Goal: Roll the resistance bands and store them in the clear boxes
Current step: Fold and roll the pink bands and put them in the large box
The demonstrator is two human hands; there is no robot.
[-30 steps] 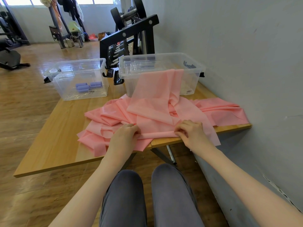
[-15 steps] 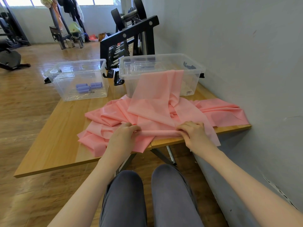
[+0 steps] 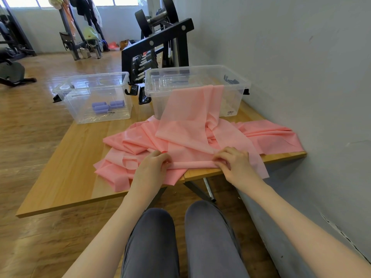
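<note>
Left hand [image 3: 151, 169] and right hand [image 3: 232, 164]: fingers curled, pinching the started roll of the pink band [image 3: 192, 135] at the counter [image 3: 80, 157] front edge. Risk: uneven turns, roll telescopes; loose tail snags.

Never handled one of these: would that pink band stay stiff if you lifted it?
Probably floppy: the pink band drapes limply over the clear box rim and bunches in folds. Likely light and thin too, since both hands roll its edge easily.
</note>
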